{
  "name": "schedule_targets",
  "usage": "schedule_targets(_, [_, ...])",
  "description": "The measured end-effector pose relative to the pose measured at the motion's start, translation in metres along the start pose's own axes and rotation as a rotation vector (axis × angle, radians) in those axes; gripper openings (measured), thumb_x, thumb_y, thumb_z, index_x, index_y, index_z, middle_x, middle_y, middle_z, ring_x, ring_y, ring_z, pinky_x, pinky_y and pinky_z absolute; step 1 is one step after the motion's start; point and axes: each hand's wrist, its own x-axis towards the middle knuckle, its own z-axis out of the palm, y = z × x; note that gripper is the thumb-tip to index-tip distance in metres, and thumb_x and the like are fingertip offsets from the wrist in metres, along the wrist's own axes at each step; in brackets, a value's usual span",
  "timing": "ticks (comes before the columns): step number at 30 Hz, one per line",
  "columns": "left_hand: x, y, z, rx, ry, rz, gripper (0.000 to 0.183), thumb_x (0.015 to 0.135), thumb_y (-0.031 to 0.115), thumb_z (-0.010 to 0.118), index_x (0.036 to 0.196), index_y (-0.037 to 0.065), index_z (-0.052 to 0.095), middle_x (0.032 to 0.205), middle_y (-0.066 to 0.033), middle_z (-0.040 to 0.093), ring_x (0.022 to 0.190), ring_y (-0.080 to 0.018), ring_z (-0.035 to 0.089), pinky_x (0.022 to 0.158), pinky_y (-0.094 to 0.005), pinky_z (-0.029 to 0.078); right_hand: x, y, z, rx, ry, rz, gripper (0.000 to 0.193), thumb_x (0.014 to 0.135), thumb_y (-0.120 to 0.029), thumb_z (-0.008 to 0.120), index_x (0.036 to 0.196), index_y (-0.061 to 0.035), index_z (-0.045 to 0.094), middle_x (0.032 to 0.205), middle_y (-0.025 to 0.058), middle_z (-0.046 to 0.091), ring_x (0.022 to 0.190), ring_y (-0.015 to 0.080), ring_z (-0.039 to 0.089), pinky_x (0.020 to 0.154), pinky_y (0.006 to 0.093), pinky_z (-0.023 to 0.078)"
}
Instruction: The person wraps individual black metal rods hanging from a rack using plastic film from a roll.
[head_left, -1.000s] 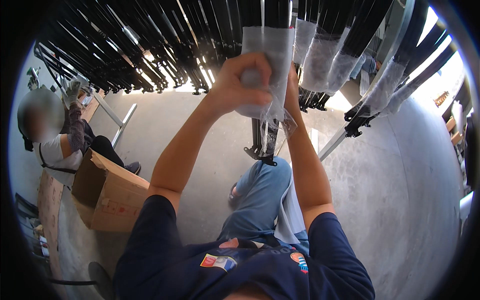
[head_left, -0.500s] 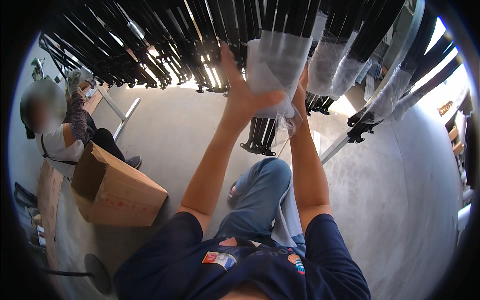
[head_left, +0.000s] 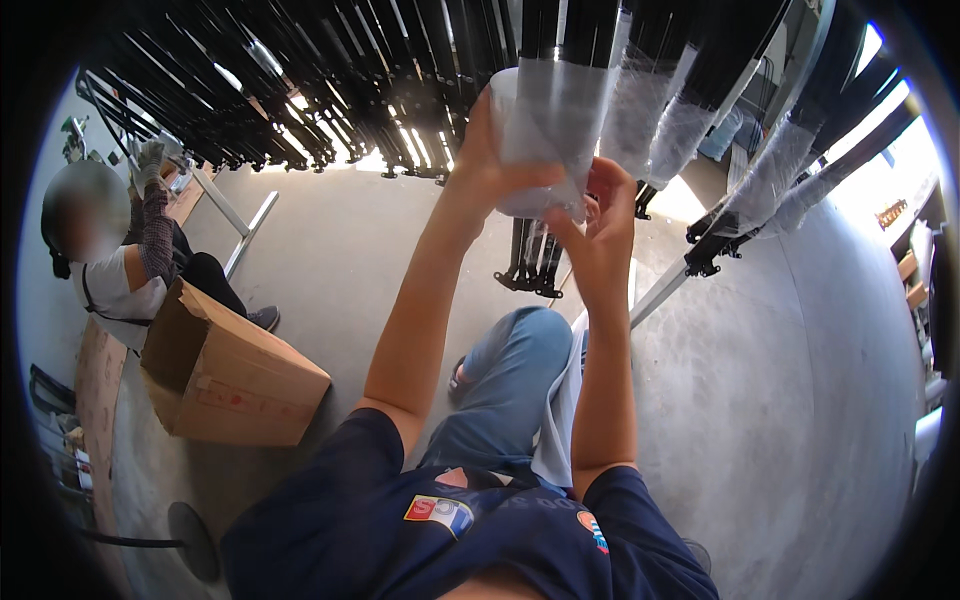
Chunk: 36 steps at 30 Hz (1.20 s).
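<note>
Above me hangs a bundle of black metal bars, its lower part wrapped in clear plastic film. The bundle's hinged black ends stick out below the film. My left hand grips the film from the left, thumb lying across its front and fingers partly hidden behind. At the film's lower right corner, my right hand has its fingers curled and its thumb against the film's edge, pinching it. Right of it hang more film-wrapped bars.
Rows of unwrapped black bars hang along the upper left. An open cardboard box stands on the concrete floor to my left. Beyond it sits another person with gloved hands raised. A metal rack leg slants down at right.
My right hand has come from behind the bundle's right side down to the film's lower right corner, its fingers now curled. My left hand has stayed on the film.
</note>
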Motion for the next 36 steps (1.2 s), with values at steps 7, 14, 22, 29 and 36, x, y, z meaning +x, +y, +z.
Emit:
schedule_targets(7, [0.004,0.010,0.012,-0.064,-0.075,-0.091,0.083,0.053,0.019,0.069,0.124,0.002,0.028,0.110,-0.0141,0.045,0.105,-0.0255,0.045,0.090,-0.0330,0.035,0.009,0.007,-0.003,-0.553,-0.014,-0.182,0.083,0.055,-0.012,0.076,0.118,0.0010,0.023,0.107,0.0168,0.040,0.096,0.0313,0.047,0.082,0.0368,0.040])
schedule_targets(14, [0.009,0.008,0.008,0.027,-0.091,-0.156,0.088,0.054,0.023,0.071,0.126,0.001,0.023,0.113,-0.0172,0.042,0.111,-0.0280,0.041,0.093,-0.0334,0.032,0.022,-0.010,-0.006,-0.328,-0.073,0.098,0.082,0.051,-0.019,0.079,0.117,-0.0060,0.033,0.097,0.0138,0.047,0.095,0.0296,0.047,0.076,0.0357,0.043])
schedule_targets(22, [0.019,-0.021,-0.027,-0.099,-0.423,-0.138,0.073,0.068,0.029,0.067,0.123,-0.001,0.030,0.116,-0.0145,0.043,0.110,-0.0225,0.040,0.092,-0.0349,0.032,0.007,0.014,-0.005,-0.770,-0.066,-0.308,0.049,0.049,-0.022,0.079,0.093,-0.0183,0.058,0.096,0.0121,0.048,0.084,0.0309,0.051,0.067,0.0355,0.045])
schedule_targets(29, [0.036,-0.068,-0.011,-0.134,-0.501,-0.203,0.038,0.079,0.027,0.055,0.107,0.000,0.051,0.095,-0.0063,0.057,0.082,-0.0127,0.053,0.067,-0.0249,0.047,0.003,0.018,-0.013,-0.468,0.063,-0.577,0.053,0.047,-0.021,0.079,0.095,-0.0205,0.057,0.095,0.0112,0.050,0.079,0.0279,0.054,0.057,0.0321,0.046])
schedule_targets(36, [0.017,-0.060,0.005,-0.319,-0.154,-0.183,0.040,0.074,0.017,0.062,0.107,0.001,0.047,0.094,-0.0099,0.057,0.081,-0.0136,0.056,0.065,-0.0254,0.048,0.006,0.013,-0.018,-0.394,0.012,-0.605,0.051,0.048,-0.012,0.078,0.095,-0.0192,0.058,0.094,0.0123,0.049,0.074,0.0269,0.056,0.056,0.0315,0.046])
